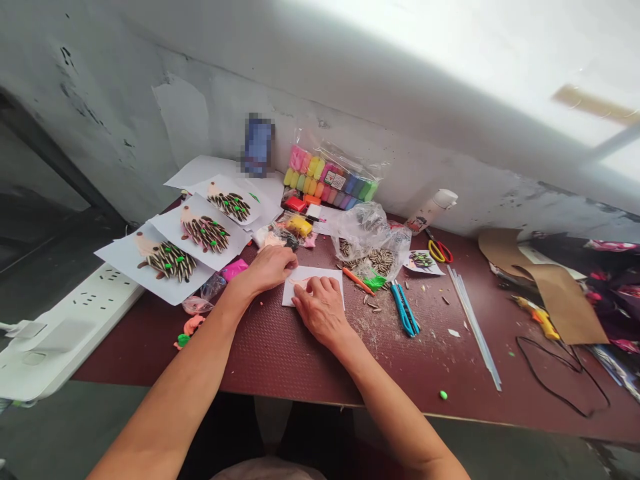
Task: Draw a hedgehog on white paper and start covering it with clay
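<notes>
A small white sheet of paper (289, 295) lies on the table in front of me, with a thin peach layer, apparently clay, partly showing on it (302, 281). My right hand (323, 308) rests on this sheet, fingers bent but apart, fingertips at the peach layer. Just left of the sheet, my left hand (271, 270) is closed, its fingertips drawn together; whatever they pinch is hidden. Behind it sits a bag of peach clay (270, 239), partly covered by the hand. An orange clay tool (359, 281) lies just right of the sheet.
Finished seed hedgehogs on paper (167, 260) lie at left beside a power strip (75, 327). Behind are coloured clay packs (327, 179) and a plastic bag of striped seeds (375, 257). Rightward lie a blue cutter (404, 310), scissors (440, 251), glue sticks (475, 327) and a corded glue gun (540, 319).
</notes>
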Demonstrator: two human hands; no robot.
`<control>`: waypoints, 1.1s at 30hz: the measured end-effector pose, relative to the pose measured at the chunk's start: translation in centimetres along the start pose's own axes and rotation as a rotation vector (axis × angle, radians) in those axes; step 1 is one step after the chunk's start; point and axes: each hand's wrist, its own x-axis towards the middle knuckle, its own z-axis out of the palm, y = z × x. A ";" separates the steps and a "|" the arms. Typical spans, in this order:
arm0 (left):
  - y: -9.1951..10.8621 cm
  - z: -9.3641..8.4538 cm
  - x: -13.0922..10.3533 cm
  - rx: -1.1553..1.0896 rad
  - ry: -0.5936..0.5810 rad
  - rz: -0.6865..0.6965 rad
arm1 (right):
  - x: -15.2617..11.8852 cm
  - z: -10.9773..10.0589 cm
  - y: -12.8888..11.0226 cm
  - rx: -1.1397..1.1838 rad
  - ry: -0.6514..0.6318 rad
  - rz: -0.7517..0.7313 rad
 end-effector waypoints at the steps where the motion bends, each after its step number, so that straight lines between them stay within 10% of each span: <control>1: 0.0 0.0 0.0 0.000 0.000 0.000 | 0.0 0.0 0.0 -0.006 0.001 -0.002; 33: 0.1 0.1 0.1 0.026 0.009 -0.007 | -1.0 -0.5 0.4 -0.117 -0.034 -0.043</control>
